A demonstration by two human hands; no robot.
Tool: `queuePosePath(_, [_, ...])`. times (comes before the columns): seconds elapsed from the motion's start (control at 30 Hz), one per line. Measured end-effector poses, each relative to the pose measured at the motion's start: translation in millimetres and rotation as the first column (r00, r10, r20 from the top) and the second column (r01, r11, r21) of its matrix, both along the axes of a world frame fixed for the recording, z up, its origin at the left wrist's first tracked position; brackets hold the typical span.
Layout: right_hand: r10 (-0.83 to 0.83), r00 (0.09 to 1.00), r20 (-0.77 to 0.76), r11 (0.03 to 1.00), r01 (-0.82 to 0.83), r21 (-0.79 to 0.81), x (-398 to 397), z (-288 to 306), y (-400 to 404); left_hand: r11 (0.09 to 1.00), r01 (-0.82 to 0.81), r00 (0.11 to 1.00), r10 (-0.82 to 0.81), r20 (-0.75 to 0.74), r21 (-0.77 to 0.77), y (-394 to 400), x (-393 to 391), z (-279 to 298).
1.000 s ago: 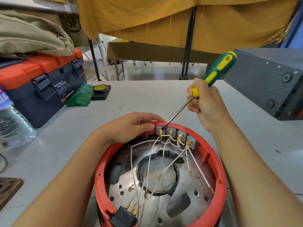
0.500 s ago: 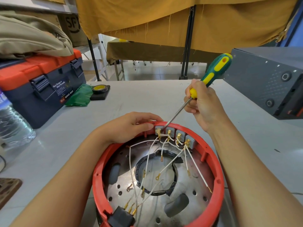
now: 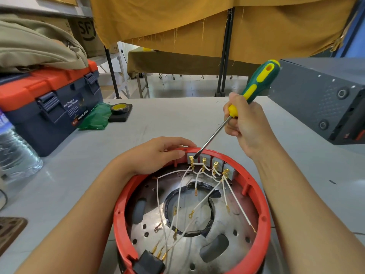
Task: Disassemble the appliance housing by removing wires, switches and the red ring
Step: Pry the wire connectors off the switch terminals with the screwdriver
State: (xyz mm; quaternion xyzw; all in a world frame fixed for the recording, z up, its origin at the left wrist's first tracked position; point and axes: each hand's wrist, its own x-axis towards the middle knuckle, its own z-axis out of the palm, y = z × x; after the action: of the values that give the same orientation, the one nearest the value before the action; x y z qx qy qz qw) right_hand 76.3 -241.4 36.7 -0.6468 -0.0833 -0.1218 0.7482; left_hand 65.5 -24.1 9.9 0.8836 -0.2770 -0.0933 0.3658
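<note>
Steadying the red ring at its far rim, the left hand lies with fingers nearly straight and thumb along the edge, gripping nothing outright. The right hand is curled round the screwdriver, whose tip meets the leftmost of four grey switches set in a row inside the far wall of the housing. White wires run from brass terminals on those switches down across the metal plate to a black block at the near edge. The housing sits on the grey table, near side toward the person. The wires look thin and limp (best pulled at the brass lugs, not mid-strand); the switches probably snap-fit and rigid, so prying at their edge suits; the plastic ring seems stiff yet could crack under hard levering.
</note>
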Motion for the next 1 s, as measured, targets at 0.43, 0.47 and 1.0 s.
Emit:
queuePosePath(0.43, [-0.065, 0.996, 0.059, 0.995, 0.061, 0.076, -36, 7, -29, 0.990, -0.045, 0.997, 0.035, 0.076, 0.135, 1, -13, 8])
queuePosePath(0.47, [-0.078, 0.995, 0.067, 0.994, 0.073, 0.082, -41, 5, -31, 0.988, -0.048, 0.997, 0.038, 0.066, 0.147, 2, -15, 10])
queuePosePath(1.0, [-0.090, 0.978, 0.189, 0.988, 0.112, -0.108, -59, -9, -23, 0.990, -0.019, 0.993, 0.003, 0.119, 0.137, -2, -20, 12])
